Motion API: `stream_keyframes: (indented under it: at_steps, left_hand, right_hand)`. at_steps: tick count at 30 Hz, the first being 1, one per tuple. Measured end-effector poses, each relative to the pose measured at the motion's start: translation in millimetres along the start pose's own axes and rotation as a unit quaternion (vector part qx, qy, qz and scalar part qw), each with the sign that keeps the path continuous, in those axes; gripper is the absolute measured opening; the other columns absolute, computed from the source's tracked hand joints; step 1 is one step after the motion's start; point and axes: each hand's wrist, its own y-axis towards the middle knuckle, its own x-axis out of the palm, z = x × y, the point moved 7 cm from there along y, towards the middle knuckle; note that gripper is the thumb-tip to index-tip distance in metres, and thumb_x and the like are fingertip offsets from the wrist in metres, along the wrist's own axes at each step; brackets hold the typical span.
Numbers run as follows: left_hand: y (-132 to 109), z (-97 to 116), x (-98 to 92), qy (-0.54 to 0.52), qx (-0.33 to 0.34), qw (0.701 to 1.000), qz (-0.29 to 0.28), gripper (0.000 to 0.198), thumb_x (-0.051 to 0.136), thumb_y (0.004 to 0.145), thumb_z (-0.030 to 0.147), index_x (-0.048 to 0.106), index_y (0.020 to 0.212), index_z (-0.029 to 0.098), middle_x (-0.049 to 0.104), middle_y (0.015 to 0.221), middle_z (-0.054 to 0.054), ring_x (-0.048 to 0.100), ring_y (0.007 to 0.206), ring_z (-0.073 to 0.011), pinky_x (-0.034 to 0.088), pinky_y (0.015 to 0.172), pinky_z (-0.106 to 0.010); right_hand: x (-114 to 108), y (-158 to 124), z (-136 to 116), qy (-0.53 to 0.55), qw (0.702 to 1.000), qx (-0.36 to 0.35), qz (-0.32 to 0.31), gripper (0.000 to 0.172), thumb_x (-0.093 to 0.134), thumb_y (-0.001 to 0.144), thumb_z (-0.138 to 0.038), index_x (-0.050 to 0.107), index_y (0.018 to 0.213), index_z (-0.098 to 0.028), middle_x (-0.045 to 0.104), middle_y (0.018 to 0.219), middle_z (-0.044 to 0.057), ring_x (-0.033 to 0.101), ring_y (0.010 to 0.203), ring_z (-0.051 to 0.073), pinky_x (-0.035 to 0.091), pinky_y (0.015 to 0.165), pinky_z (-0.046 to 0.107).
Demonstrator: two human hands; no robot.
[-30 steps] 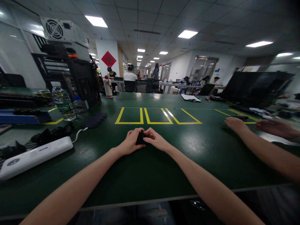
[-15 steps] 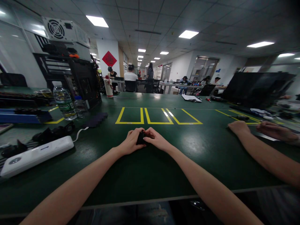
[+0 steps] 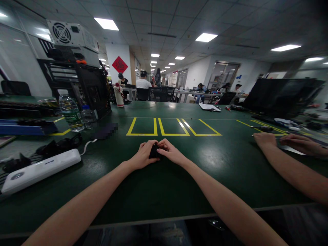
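Left hand (image 3: pixel 144 155) and right hand (image 3: pixel 170 150) close from either side on a black part (image 3: pixel 154 151), largely hidden by fingers, just short of the yellow tape (image 3: pixel 174 134). Green table (image 3: pixel 153 191): surface extends from the wrists to the near edge, and rightward to a co-worker's forearm (image 3: pixel 289 165). At left, a large bottle (image 3: pixel 70 114) stands beside a small bottle (image 3: pixel 88 119); their contents cannot be told.

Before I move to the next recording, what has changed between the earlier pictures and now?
In the background, the standing person in a striped top has moved leftward. At right, the co-worker's nearer hand has shifted slightly rightward. The wearer has visibly taken up or let go of nothing: the left hand and right hand stay on the small black object. The water bottle stayed put.
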Motion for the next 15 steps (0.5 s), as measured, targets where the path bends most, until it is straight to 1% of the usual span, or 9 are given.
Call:
stream_keyframes:
  at_steps: [4,7,9,11,12,15]
  left_hand:
    - [-0.3,1.0,-0.8,-0.003,-0.001,1.0,-0.004,0.058,0.058,0.071,0.032,0.025,0.119,0.023,0.042,0.113,-0.006,0.041,0.107,-0.0222,0.026,0.094,-0.041]
    - [-0.7,1.8,-1.5,-0.005,0.001,1.0,-0.006,0.057,0.057,0.071,0.031,0.026,0.118,0.023,0.042,0.113,-0.006,0.041,0.107,-0.0219,0.026,0.095,-0.04]
    - [-0.9,1.5,-1.6,-0.005,0.001,1.0,-0.005,0.057,0.057,0.071,0.032,0.026,0.118,0.023,0.042,0.113,-0.006,0.04,0.108,-0.022,0.026,0.095,-0.04]
    - [-0.9,0.7,-1.3,-0.005,0.0,1.0,-0.004,0.057,0.057,0.071,0.032,0.026,0.118,0.023,0.042,0.113,-0.006,0.04,0.108,-0.0223,0.026,0.095,-0.04]
    - [-1.0,0.3,-1.1,-0.005,-0.001,1.0,-0.004,0.057,0.057,0.071,0.032,0.026,0.118,0.023,0.042,0.113,-0.005,0.04,0.108,-0.0222,0.026,0.095,-0.04]
    - [-1.0,-0.2,-0.9,-0.004,0.001,1.0,-0.001,0.058,0.058,0.071,0.032,0.026,0.119,0.024,0.042,0.113,-0.005,0.041,0.108,-0.022,0.025,0.095,-0.04]
  right_hand:
    - [0.0,1.3,5.1,-0.001,1.0,0.019,0.001,0.025,0.051,0.075,-0.031,0.046,0.096,-0.02,0.051,0.094,0.002,0.049,0.091,0.016,0.039,0.081,0.035]
    - [0.4,-0.3,1.8,-0.01,1.0,0.003,-0.004,0.023,0.053,0.073,-0.03,0.047,0.092,-0.019,0.051,0.093,0.001,0.049,0.092,0.016,0.038,0.083,0.035]
    - [1.6,-2.5,-1.9,-0.008,1.0,-0.012,-0.016,0.026,0.057,0.07,-0.026,0.045,0.093,-0.02,0.051,0.094,0.001,0.049,0.094,0.016,0.037,0.084,0.035]
    - [2.9,-4.4,-3.0,-0.001,1.0,-0.012,-0.026,0.031,0.059,0.069,-0.024,0.043,0.096,-0.021,0.051,0.096,0.001,0.049,0.096,0.016,0.038,0.083,0.034]
    - [3.1,-4.9,-2.5,0.002,1.0,-0.008,-0.028,0.031,0.058,0.07,-0.025,0.043,0.097,-0.022,0.051,0.096,0.001,0.049,0.096,0.016,0.038,0.082,0.034]
    - [1.1,-4.1,-0.7,0.007,1.0,-0.002,-0.011,0.022,0.052,0.074,-0.031,0.044,0.092,-0.021,0.052,0.091,0.001,0.05,0.092,0.016,0.039,0.08,0.034]
